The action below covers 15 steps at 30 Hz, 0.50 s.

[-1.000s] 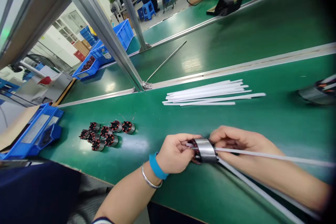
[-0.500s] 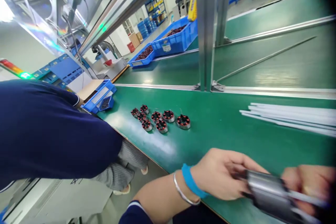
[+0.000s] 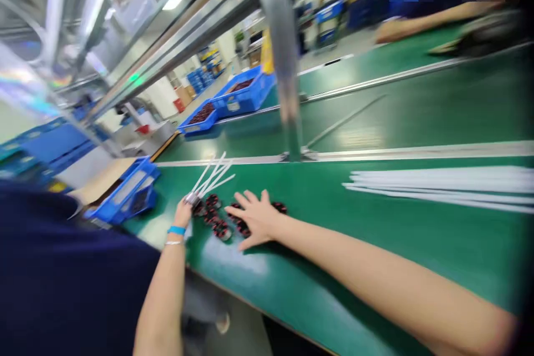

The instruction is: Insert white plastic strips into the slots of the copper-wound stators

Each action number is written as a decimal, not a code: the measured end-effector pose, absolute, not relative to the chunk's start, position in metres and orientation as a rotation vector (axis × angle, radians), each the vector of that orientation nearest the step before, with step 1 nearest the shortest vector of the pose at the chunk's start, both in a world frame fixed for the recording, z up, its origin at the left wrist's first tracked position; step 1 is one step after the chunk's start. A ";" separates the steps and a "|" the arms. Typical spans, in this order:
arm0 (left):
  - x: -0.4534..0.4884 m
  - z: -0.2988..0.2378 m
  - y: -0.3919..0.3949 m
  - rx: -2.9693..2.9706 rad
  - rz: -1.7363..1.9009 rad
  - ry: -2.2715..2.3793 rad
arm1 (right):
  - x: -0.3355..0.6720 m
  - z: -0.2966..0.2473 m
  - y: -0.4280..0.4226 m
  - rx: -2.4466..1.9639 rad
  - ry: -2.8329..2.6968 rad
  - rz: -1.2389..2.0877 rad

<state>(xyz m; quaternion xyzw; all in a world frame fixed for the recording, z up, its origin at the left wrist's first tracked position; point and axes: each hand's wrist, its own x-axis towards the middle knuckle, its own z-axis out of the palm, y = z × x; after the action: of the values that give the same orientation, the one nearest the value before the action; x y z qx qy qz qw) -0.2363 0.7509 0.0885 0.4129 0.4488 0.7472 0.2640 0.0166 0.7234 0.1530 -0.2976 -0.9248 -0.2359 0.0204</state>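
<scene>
My left hand (image 3: 183,212), with a blue wristband and a silver bangle, grips a metal stator (image 3: 192,198) that has several white strips (image 3: 212,175) sticking up out of it. It holds this at the left end of a cluster of small copper-wound stators (image 3: 219,227) on the green bench (image 3: 375,239). My right hand (image 3: 255,217) lies flat with its fingers spread on top of that cluster, holding nothing. The picture is blurred by motion.
A bundle of long white strips (image 3: 450,186) lies on the bench at the right. A small blue bin (image 3: 125,194) sits at the bench's left end. An upright metal post (image 3: 286,83) stands behind the cluster. Blue crates (image 3: 237,97) stand beyond. Another person's arm (image 3: 425,22) rests far back.
Both hands have swung left from the near right of the bench to the stator cluster. My right hand let go of the stator and spread flat on the cluster; my left still holds it.
</scene>
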 end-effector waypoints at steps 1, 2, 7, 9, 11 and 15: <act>-0.229 0.089 0.753 1.159 1.955 1.173 | 0.017 0.153 0.723 -0.890 -2.856 -0.676; -0.221 0.089 0.756 1.188 1.899 1.162 | 0.018 0.154 0.721 -0.884 -2.842 -0.648; -0.180 0.084 0.781 1.308 1.672 1.310 | 0.035 0.158 0.727 -1.020 -2.886 -0.671; -0.150 0.088 0.776 1.332 1.589 1.330 | 0.052 0.157 0.722 -1.058 -2.861 -0.802; -0.114 0.094 0.759 1.370 1.571 1.313 | 0.076 0.154 0.709 -1.048 -2.780 -0.891; -0.035 0.103 0.729 1.483 1.716 1.085 | 0.143 0.154 0.674 -1.041 -2.584 -0.974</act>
<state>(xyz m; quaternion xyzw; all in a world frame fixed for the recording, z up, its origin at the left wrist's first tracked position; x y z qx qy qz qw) -0.0352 0.7288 0.1032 0.5612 0.4106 0.6492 0.3083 0.1432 0.6743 0.1536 -0.3512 -0.8716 -0.3285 0.0949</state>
